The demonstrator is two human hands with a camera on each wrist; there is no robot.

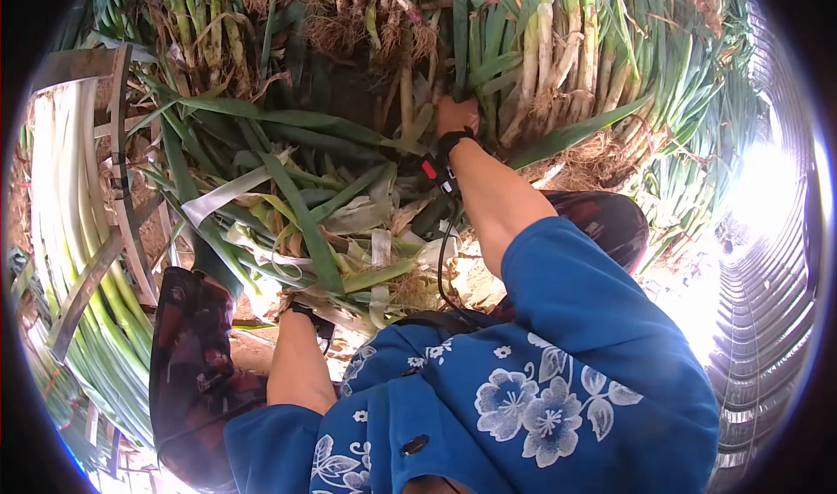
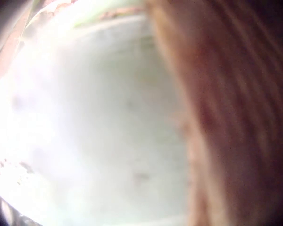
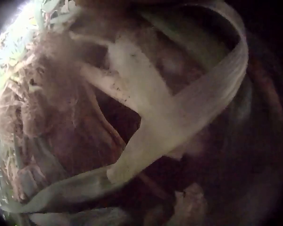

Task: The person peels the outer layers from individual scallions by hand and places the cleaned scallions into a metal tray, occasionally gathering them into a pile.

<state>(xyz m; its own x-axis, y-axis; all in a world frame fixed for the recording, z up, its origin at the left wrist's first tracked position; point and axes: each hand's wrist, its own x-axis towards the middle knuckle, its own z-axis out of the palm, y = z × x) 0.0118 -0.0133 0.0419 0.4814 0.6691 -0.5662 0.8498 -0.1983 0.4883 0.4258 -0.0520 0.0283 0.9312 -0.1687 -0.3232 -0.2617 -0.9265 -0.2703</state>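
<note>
My right hand [image 1: 459, 117] reaches forward among the leeks [image 1: 545, 58], its back showing and its fingertips hidden by the stalks and leaves. Close by it in the right wrist view are a pale, curling leaf strip [image 3: 155, 117] and tangled roots [image 3: 47, 66]. Low on the left, my left hand [image 1: 289, 305] is mostly hidden, right at the white end of a leek [image 1: 259, 297] that slants up to the left. A blurred pale surface [image 2: 122, 117] fills much of the left wrist view. What either hand holds, I cannot tell.
Loose leaves and peelings [image 1: 349, 224] lie heaped between the knees. At the left, cleaned leeks [image 1: 74, 189] lie in a metal frame [image 1: 119, 145]. More leeks with roots [image 1: 200, 49] stand along the back. Corrugated sheeting [image 1: 772, 320] runs down the right side.
</note>
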